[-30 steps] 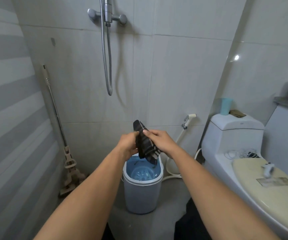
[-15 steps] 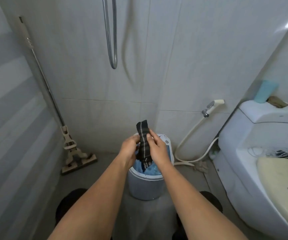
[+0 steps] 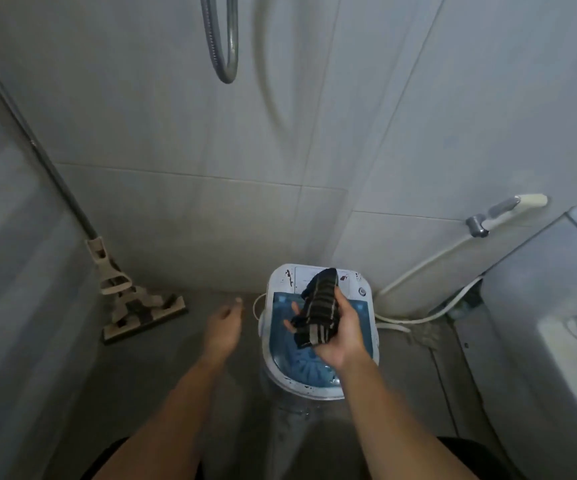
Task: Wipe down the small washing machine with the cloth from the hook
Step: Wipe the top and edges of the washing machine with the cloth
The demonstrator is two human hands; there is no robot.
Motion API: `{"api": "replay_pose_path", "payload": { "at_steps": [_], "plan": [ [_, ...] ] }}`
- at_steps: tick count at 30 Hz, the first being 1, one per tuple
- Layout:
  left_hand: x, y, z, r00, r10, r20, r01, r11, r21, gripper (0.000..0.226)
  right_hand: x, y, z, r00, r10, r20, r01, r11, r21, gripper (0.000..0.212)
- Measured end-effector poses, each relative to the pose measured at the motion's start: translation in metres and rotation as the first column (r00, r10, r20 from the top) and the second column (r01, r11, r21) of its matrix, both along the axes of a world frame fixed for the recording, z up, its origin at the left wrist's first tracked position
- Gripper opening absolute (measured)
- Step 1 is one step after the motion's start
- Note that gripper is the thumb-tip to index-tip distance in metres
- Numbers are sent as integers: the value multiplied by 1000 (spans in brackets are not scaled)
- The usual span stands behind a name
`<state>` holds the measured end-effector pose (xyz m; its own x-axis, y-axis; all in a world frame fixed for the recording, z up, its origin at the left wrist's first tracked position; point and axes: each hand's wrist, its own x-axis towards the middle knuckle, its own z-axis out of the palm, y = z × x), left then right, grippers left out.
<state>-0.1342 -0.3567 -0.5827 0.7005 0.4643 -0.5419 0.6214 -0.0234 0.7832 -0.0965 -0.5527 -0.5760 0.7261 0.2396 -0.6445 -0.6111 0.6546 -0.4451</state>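
Note:
The small washing machine (image 3: 281,372) stands on the floor against the back wall, white-grey with a blue tub and its control panel at the far side. Directly over its open top my right hand (image 3: 344,332) grips a dark cloth (image 3: 318,310) with pale stripes, bunched up and sticking out past my fingers. My left hand (image 3: 223,325) hangs to the left of the machine over the floor, holding nothing, fingers loosely apart and blurred.
A mop (image 3: 134,306) leans against the left wall with its head on the floor. A shower hose (image 3: 224,39) loops down the back wall. A bidet sprayer (image 3: 508,211) with its white hose hangs at right, beside the toilet (image 3: 557,341).
My left hand has let go of the cloth and moved left. My view has tilted down and come closer to the machine, with the cloth now lower over its top.

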Motion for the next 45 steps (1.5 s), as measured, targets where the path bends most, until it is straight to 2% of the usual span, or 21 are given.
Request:
{"api": "replay_pose_path", "payload": {
  "at_steps": [2, 3, 4, 5, 7, 9, 12, 14, 16, 18, 22, 27, 30, 34, 40, 45],
  "plan": [
    [2, 9, -26, 995, 38, -89, -41, 999, -33, 46, 26, -1, -1, 999, 18, 31, -16, 998, -59, 44],
    [2, 11, -36, 991, 45, -125, -51, 998, -46, 49, 40, 1, 0, 997, 51, 54, -44, 990, -137, 42],
    [2, 11, -44, 989, 43, -140, -50, 998, -50, 50, 54, 3, 0, 991, 108, 84, -83, 961, -262, 40],
    [2, 11, -51, 989, 30, -146, -39, 997, -60, 48, 67, 7, -2, 974, 192, 122, -119, 888, -443, 36],
    [2, 10, -62, 993, 9, -120, -20, 996, -91, 38, 90, 17, -8, 897, 401, 186, -93, 583, -807, 25],
    [3, 9, -72, 994, -35, -104, 26, 996, -84, 30, 110, 24, -20, 769, 607, 200, 17, 294, -956, 22],
    [8, 4, -83, 994, -91, -54, 87, 993, -82, 22, 132, 32, -38, 585, 809, 56, 187, -68, -980, 38],
    [12, -1, -89, 988, -153, -17, 151, 985, -87, 12, 138, 36, -50, 489, 871, -41, 297, -210, -932, 46],
    [15, -5, -95, 980, -199, 4, 198, 975, -104, 20, 138, 38, -59, 413, 899, -146, 330, -297, -896, 47],
    [17, -6, -100, 979, -204, 13, 204, 972, -114, 22, 134, 36, -67, 402, 899, -174, 331, -321, -887, 50],
    [22, -6, -111, 988, -151, 15, 152, 981, -120, 19, 126, 36, -75, 451, 888, -89, 421, -300, -856, 47],
    [27, -5, -127, 995, -102, 6, 102, 989, -109, 23, 123, 36, -83, 461, 882, -96, 476, -336, -813, 44],
    [29, -5, -131, 996, -84, 11, 85, 990, -109, 22, 125, 36, -85, 434, 894, -115, 533, -357, -768, 44],
    [30, -7, -137, 997, -73, 20, 75, 992, -105, 21, 126, 36, -89, 359, 924, -130, 571, -328, -753, 50],
    [32, -7, -142, 998, -57, 9, 58, 992, -113, 18, 132, 38, -88, 363, 917, -164, 612, -367, -700, 41],
    [32, -7, -143, 998, -58, 7, 59, 991, -119, 13, 129, 41, -92, 345, 933, -104, 567, -295, -769, 39]
  ]
}}
